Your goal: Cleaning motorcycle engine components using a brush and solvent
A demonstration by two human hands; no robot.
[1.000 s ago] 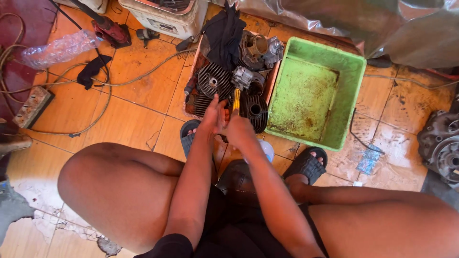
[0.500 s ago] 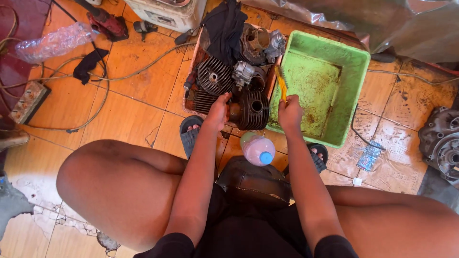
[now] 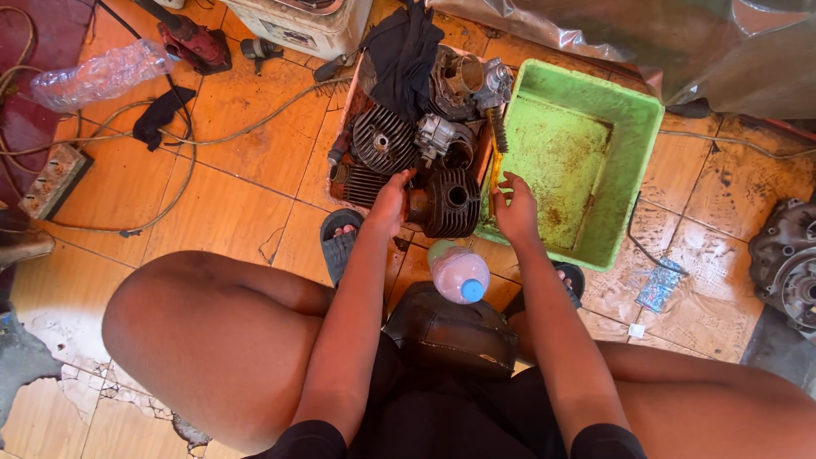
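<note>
Orange tiled floor (image 3: 238,170), cluttered with finned engine cylinders beside a green tub (image 3: 629,178). Left hand (image 3: 389,204) resting on the dark cylinder (image 3: 450,202), fingers loosely curled. Right hand (image 3: 515,208) apparently pinching a yellow-handled brush (image 3: 495,161) at the tub's edge.

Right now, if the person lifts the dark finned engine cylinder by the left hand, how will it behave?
The finned cylinder looks like solid metal, so probably heavy and stiff. It looks grimy, perhaps slippery. Its round body may roll toward the green tub. The left hand touches it.

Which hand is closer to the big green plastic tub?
Right. The right hand is at the green plastic tub's near rim; the left hand sits beyond the dark finned cylinder.
</note>
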